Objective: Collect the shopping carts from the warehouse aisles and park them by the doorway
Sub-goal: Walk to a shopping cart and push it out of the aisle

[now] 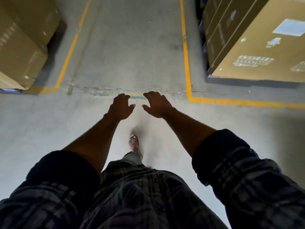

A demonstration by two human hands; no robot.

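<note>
No shopping cart shows in the head view. My left hand [121, 106] and my right hand [156, 104] are stretched out in front of me, palms down, fingers loosely curled, holding nothing. They hang close together above the grey concrete floor [132, 47]. One sandalled foot [134, 142] is stepping forward below them.
Stacked cardboard boxes [21, 42] stand at the left, and large cardboard boxes [257, 40] on a pallet stand at the right. Yellow floor lines [186, 55] border an aisle running ahead between them. A crack [125, 88] crosses the floor just beyond my hands.
</note>
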